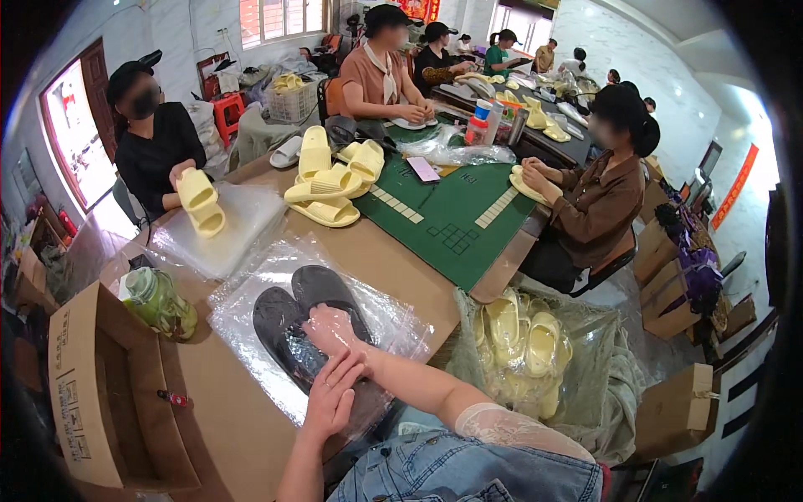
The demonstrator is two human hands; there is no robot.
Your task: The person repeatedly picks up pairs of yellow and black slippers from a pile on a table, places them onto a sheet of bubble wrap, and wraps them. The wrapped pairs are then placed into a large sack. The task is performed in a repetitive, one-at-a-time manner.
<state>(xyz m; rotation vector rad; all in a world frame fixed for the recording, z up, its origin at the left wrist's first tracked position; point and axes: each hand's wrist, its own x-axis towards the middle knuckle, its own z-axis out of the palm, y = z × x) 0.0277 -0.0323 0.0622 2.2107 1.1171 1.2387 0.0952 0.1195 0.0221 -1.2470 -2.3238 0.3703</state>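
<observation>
A pair of black slippers (288, 322) lies side by side in a clear plastic bag (242, 335) on the brown table (393, 259) in front of me. My right hand (333, 328) reaches in from the right and grips the heel end of the slippers, with shiny plastic over the fingers. My left hand (331, 395) rests just below it, fingers spread flat on the bag's near end. Whether the bag's mouth is open is hidden by my hands.
An open cardboard box (92, 393) stands at my left, with a green jar (159, 303) beside it. Yellow slippers (330, 180) are piled by a green mat (452, 222). A sack of yellow slippers (527, 343) sits at my right. Several people sit around the table.
</observation>
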